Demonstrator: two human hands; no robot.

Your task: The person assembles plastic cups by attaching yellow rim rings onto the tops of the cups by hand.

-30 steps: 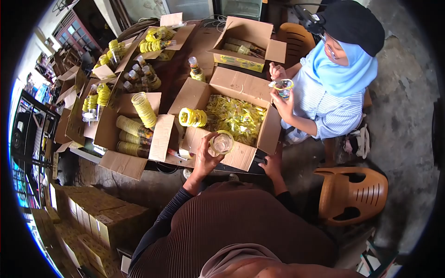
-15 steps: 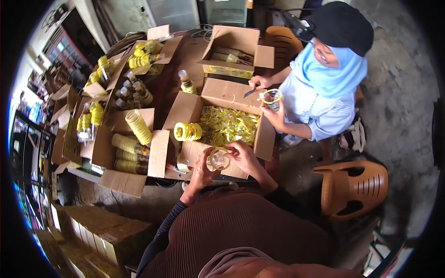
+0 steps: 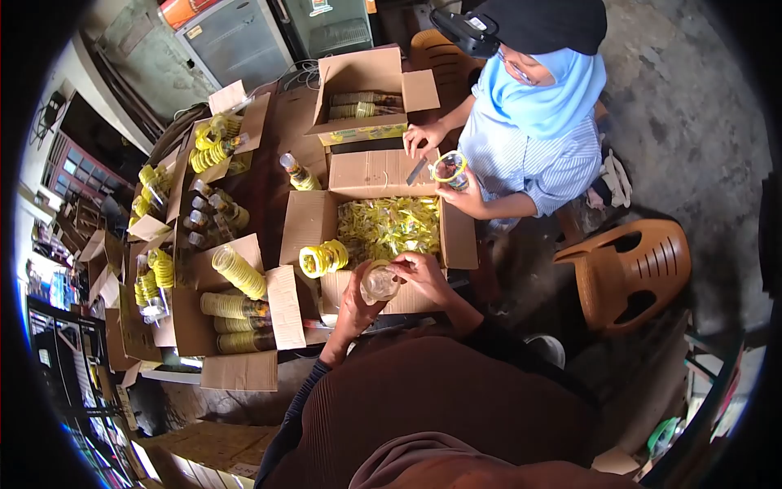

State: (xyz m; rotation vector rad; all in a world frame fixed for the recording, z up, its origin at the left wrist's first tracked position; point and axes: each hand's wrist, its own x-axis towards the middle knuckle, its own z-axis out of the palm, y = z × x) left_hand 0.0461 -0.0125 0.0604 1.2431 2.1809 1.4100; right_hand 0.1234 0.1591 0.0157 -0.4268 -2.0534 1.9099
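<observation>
My left hand [image 3: 353, 306] is wrapped around a clear plastic cup [image 3: 380, 285], its open mouth tilted up toward me. The fingers of my right hand [image 3: 423, 275] are pinched at the right side of the cup's rim. Just beyond the cup is an open cardboard box [image 3: 383, 169] full of yellow plastic strips [image 3: 389, 224]. A bundle of yellow rings [image 3: 323, 258] lies at that box's near left corner, close to my left hand.
Across the box, a co-worker [image 3: 529, 163] holds a yellow-rimmed cup [image 3: 450, 169] and a blade [image 3: 418, 169]. Stacked cups fill a box [image 3: 240, 359] on the left; another box [image 3: 362, 134] stands at the back. An orange chair [image 3: 627, 273] is at the right.
The view has turned, so the table and boxes sit differently in it. My hands stay on the cup, the right one still at its rim. The co-worker's right hand has opened off the blade.
</observation>
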